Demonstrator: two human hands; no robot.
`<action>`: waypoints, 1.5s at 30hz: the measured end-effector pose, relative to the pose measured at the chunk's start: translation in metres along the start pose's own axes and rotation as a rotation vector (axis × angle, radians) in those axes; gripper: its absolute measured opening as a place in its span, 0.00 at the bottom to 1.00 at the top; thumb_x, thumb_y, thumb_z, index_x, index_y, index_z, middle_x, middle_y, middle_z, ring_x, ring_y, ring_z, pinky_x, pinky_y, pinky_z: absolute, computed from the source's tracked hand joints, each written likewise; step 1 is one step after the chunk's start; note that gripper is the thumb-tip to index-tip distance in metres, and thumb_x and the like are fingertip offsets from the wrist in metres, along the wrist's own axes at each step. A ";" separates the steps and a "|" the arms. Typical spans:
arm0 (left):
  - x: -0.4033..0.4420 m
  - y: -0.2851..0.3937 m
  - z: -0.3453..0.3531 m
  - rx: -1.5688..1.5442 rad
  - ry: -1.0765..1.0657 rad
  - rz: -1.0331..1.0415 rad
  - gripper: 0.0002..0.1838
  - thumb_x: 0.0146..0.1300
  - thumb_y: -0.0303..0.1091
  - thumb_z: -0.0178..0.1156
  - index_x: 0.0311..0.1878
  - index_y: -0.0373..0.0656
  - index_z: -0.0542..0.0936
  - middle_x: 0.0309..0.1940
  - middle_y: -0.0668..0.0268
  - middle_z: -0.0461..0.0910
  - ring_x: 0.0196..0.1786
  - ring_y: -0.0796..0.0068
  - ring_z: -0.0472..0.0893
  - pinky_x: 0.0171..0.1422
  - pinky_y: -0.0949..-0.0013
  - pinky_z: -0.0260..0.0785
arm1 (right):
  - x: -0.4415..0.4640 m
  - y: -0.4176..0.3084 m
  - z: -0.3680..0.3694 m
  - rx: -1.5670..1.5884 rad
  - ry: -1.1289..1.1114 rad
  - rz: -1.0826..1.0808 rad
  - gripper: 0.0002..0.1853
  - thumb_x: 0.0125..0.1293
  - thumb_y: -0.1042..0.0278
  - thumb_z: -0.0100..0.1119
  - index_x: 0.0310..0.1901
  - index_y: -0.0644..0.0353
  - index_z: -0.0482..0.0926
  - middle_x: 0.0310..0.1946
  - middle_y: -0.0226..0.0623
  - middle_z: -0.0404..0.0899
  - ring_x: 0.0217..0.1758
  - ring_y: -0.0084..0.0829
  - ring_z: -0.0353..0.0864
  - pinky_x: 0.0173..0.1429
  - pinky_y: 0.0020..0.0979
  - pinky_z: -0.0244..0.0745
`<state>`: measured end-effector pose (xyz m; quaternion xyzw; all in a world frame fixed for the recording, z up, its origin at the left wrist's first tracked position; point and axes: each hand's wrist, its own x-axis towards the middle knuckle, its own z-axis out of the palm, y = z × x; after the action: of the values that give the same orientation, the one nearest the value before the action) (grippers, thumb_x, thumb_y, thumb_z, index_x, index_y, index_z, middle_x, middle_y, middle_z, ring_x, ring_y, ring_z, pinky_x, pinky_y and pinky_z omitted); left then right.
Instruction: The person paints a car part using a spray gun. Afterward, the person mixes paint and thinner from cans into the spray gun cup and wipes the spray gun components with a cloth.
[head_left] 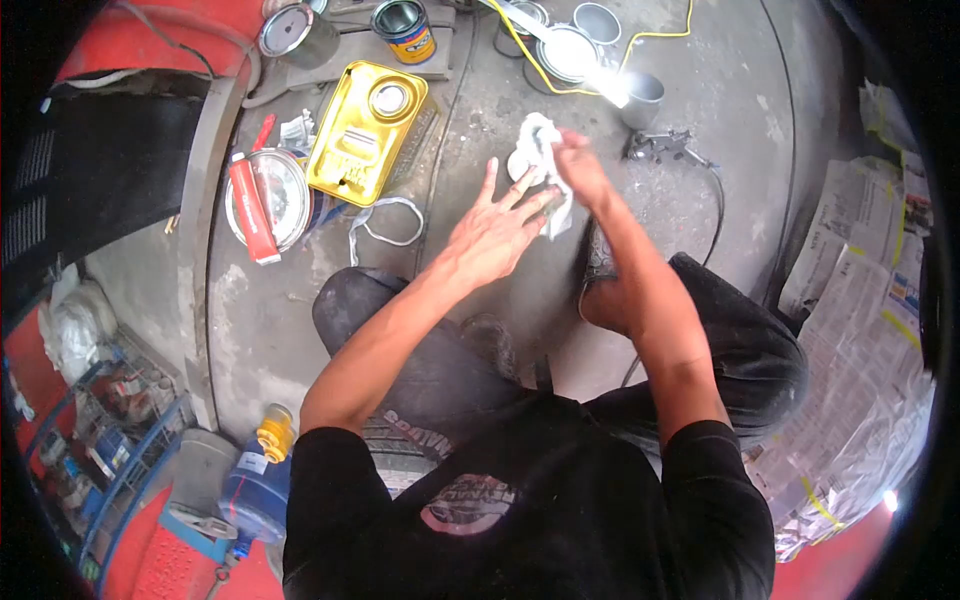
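Note:
A crumpled white cloth (pixel 557 218) hangs between my two hands above the concrete floor. My right hand (pixel 581 170), slightly blurred, is closed on its upper right part. Fingers spread, my left hand (pixel 492 232) has its fingertips against the cloth's left side. Left of the hands stands a gold metal can (pixel 352 150) with a round cap. Beside it a red tube (pixel 254 212) lies across a round tin lid (pixel 290 195). A looped pale strip (pixel 395 240) is on the floor near my left wrist.
Open tins (pixel 410 45) and a grey cup (pixel 643 97) stand at the top, near a bright lamp (pixel 612 86) with a yellow cable. A spray gun (pixel 660 147) with a dark hose lies to the right. Newspaper sheeting (pixel 850 330) covers something at far right. A blue bottle (pixel 255 495) is lower left.

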<state>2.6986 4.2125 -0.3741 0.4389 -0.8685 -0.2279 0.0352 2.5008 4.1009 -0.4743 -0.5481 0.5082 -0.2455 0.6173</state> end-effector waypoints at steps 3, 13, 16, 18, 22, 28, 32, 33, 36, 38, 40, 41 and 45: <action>-0.011 -0.004 -0.011 0.056 0.005 -0.018 0.22 0.66 0.34 0.66 0.64 0.49 0.84 0.75 0.66 0.73 0.86 0.55 0.57 0.85 0.20 0.35 | -0.013 -0.042 -0.027 0.234 -0.240 0.022 0.18 0.75 0.69 0.50 0.59 0.65 0.82 0.44 0.31 0.87 0.40 0.21 0.83 0.44 0.24 0.79; -0.004 -0.008 0.005 -0.056 0.005 -0.017 0.20 0.65 0.32 0.65 0.61 0.47 0.86 0.77 0.67 0.70 0.87 0.46 0.53 0.84 0.19 0.35 | -0.012 0.006 0.014 0.151 -0.107 0.048 0.17 0.74 0.65 0.54 0.51 0.71 0.85 0.37 0.35 0.88 0.37 0.22 0.84 0.42 0.28 0.79; -0.004 -0.013 -0.007 -0.041 0.024 -0.051 0.20 0.65 0.32 0.63 0.60 0.48 0.87 0.83 0.67 0.63 0.88 0.40 0.43 0.81 0.13 0.31 | -0.025 -0.036 -0.008 0.222 -0.086 0.049 0.16 0.78 0.63 0.54 0.54 0.66 0.84 0.42 0.30 0.87 0.37 0.17 0.81 0.38 0.25 0.78; -0.004 -0.018 0.000 -0.092 0.026 -0.091 0.18 0.64 0.33 0.65 0.58 0.49 0.88 0.81 0.66 0.65 0.88 0.38 0.43 0.81 0.13 0.31 | -0.040 -0.054 -0.003 0.246 -0.193 0.100 0.15 0.77 0.65 0.55 0.54 0.65 0.84 0.41 0.28 0.86 0.38 0.17 0.81 0.41 0.25 0.78; 0.003 -0.017 -0.006 -0.140 -0.009 -0.127 0.14 0.62 0.33 0.68 0.51 0.49 0.89 0.75 0.60 0.73 0.86 0.34 0.46 0.81 0.13 0.32 | -0.038 -0.017 0.022 0.018 -0.239 -0.014 0.13 0.75 0.69 0.57 0.55 0.62 0.85 0.40 0.32 0.85 0.42 0.22 0.81 0.47 0.27 0.79; 0.003 -0.004 0.003 -0.610 0.357 -0.223 0.22 0.69 0.33 0.64 0.65 0.46 0.83 0.70 0.52 0.76 0.85 0.37 0.55 0.85 0.27 0.44 | -0.012 0.001 0.029 0.498 0.198 0.081 0.21 0.77 0.73 0.50 0.69 0.62 0.73 0.47 0.40 0.84 0.46 0.29 0.85 0.50 0.33 0.83; 0.024 0.004 0.013 -1.744 0.433 -0.705 0.27 0.83 0.46 0.50 0.77 0.42 0.70 0.75 0.55 0.70 0.76 0.56 0.73 0.83 0.54 0.62 | -0.028 -0.024 0.056 0.282 0.230 -0.037 0.25 0.76 0.69 0.50 0.72 0.63 0.70 0.65 0.52 0.78 0.67 0.48 0.80 0.71 0.45 0.75; 0.028 0.006 0.008 -2.080 0.395 -0.848 0.28 0.85 0.49 0.48 0.78 0.42 0.69 0.75 0.55 0.70 0.75 0.59 0.74 0.82 0.57 0.64 | -0.038 -0.029 0.071 -0.163 0.207 -0.054 0.26 0.76 0.66 0.52 0.73 0.65 0.71 0.70 0.57 0.75 0.74 0.52 0.75 0.78 0.45 0.69; 0.032 -0.009 0.034 -2.080 0.576 -0.838 0.30 0.85 0.52 0.46 0.76 0.38 0.68 0.72 0.54 0.73 0.71 0.62 0.76 0.74 0.57 0.72 | -0.051 -0.034 0.086 -0.200 0.050 -0.154 0.31 0.74 0.59 0.54 0.75 0.66 0.69 0.79 0.61 0.64 0.84 0.55 0.61 0.85 0.43 0.57; 0.035 -0.014 0.029 -2.022 0.663 -0.838 0.26 0.84 0.48 0.51 0.73 0.38 0.72 0.67 0.56 0.77 0.67 0.63 0.79 0.71 0.55 0.75 | -0.059 -0.043 0.076 -0.272 -0.016 -0.145 0.33 0.72 0.58 0.56 0.75 0.65 0.70 0.79 0.61 0.63 0.84 0.55 0.60 0.84 0.43 0.58; 0.041 -0.027 0.027 -1.956 0.710 -0.792 0.20 0.76 0.35 0.59 0.66 0.37 0.76 0.59 0.57 0.83 0.60 0.65 0.83 0.63 0.56 0.81 | -0.066 -0.062 0.048 -0.351 -0.121 -0.156 0.32 0.71 0.59 0.57 0.73 0.65 0.73 0.78 0.62 0.64 0.84 0.56 0.61 0.83 0.44 0.60; 0.046 -0.027 0.019 -1.908 0.706 -0.799 0.19 0.73 0.30 0.61 0.64 0.37 0.76 0.57 0.57 0.83 0.58 0.65 0.85 0.59 0.56 0.83 | -0.068 -0.070 0.031 -0.395 -0.189 -0.168 0.30 0.70 0.60 0.58 0.71 0.66 0.76 0.77 0.63 0.67 0.83 0.56 0.63 0.82 0.45 0.62; 0.071 -0.009 0.022 -1.758 0.622 -0.573 0.13 0.69 0.22 0.60 0.55 0.38 0.79 0.39 0.57 0.85 0.38 0.69 0.88 0.28 0.67 0.83 | -0.062 -0.064 -0.038 -0.206 -0.148 0.061 0.22 0.62 0.71 0.57 0.56 0.67 0.87 0.53 0.50 0.89 0.58 0.44 0.87 0.66 0.37 0.78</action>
<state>2.6560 4.1611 -0.4072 0.4911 -0.2010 -0.6686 0.5210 2.4602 4.1198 -0.3885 -0.6096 0.5002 -0.1320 0.6006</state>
